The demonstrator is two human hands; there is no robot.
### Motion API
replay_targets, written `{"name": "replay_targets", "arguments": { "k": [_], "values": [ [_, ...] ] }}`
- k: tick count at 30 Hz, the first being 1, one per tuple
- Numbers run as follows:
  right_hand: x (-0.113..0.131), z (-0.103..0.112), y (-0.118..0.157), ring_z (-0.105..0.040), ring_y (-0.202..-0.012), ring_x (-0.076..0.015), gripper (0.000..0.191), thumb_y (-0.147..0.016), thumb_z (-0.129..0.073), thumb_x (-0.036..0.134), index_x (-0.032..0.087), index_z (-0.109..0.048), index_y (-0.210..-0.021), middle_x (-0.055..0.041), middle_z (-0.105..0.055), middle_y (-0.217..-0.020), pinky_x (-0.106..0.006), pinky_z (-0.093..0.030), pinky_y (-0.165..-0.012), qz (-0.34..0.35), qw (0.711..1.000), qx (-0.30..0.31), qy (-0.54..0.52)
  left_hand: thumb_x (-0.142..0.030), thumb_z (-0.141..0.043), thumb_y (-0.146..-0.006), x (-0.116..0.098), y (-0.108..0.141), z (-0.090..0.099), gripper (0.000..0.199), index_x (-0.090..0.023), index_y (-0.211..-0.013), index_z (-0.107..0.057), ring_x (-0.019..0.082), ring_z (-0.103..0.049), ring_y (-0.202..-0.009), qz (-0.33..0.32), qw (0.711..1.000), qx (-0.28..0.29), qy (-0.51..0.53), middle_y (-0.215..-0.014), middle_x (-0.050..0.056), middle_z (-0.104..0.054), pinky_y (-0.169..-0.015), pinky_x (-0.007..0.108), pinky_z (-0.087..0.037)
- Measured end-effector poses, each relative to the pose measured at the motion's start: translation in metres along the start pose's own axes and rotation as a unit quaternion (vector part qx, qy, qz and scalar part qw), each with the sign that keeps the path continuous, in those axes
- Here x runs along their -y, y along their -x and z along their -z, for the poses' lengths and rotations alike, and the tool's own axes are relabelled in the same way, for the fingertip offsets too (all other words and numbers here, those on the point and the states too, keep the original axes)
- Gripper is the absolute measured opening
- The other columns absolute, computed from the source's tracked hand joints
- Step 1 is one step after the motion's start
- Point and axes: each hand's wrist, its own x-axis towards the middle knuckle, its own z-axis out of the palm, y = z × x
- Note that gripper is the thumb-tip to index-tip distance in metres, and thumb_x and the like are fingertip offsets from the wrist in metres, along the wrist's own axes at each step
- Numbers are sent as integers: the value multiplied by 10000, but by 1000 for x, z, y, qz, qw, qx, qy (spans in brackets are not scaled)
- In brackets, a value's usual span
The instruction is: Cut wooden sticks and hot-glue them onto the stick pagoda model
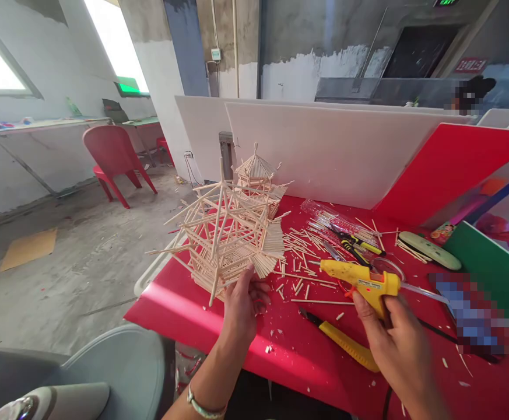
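Observation:
My left hand is closed on the near lower edge of a pagoda-like model built from thin wooden sticks. Part of its roof is covered with sticks laid side by side, while elsewhere the frame is bare. My right hand grips the handle of a yellow hot glue gun, its nozzle pointing left toward the model. A clear glue stick juts from the gun's back. Behind the model rises a small peaked stick tower; whether the two are joined I cannot tell.
On the red tabletop lie a yellow utility knife, yellow-black pliers, loose cut sticks and a green case. White boards stand behind. A grey stool and red chair are on the left.

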Motion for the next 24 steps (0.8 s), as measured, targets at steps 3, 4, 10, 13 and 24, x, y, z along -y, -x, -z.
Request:
{"name": "replay_targets", "arguments": {
  "k": [3, 4, 10, 13, 24],
  "values": [
    [-24, 15, 7, -678, -801, -271, 484, -788, -538, 711, 239, -621, -854, -76, -708, -835, -343, -515, -653, -99, 995, 16, 1, -511, -725, -702, -1, 0, -4, 384, -154, -662, -589, 108, -519, -368, -7, 1000, -14, -8, -513, 17, -625, -331, 196, -325],
    [-33, 19, 9, -682, -789, -274, 491, -773, -540, 726, 245, -619, -837, -73, -716, -821, -343, -513, -640, -131, 991, 26, 3, -510, -721, -703, -1, 0, -4, 382, -153, -661, -589, 109, -519, -368, -12, 1000, -18, -12, -512, 18, -625, -332, 197, -326],
    [-102, 40, 21, -689, -721, -330, 604, -718, -542, 776, 246, -695, -963, -115, -745, -775, -378, -484, -562, -265, 958, 79, 75, -519, -704, -711, -8, 4, -7, 385, -152, -662, -597, 107, -522, -376, -15, 999, -24, -23, -517, 15, -628, -350, 200, -333],
    [-137, 43, 25, -679, -667, -336, 730, -737, -471, 800, 205, -697, -1094, -113, -728, -695, -399, -489, -571, -303, 940, 109, 108, -597, -669, -708, -3, 13, -3, 463, -138, -660, -630, 115, -538, -394, -4, 1000, 0, -28, -527, 22, -627, -372, 211, -362],
    [-137, 26, 32, -645, -923, -351, 646, -921, -343, 625, 117, -698, -1104, -209, -703, -1017, -432, -468, -742, -154, 946, 108, 264, -377, -822, -647, 46, 32, 25, 280, -137, -671, -681, 78, -513, -466, -70, 987, 19, -144, -579, 7, -637, -437, 179, -371]
  ]
}}
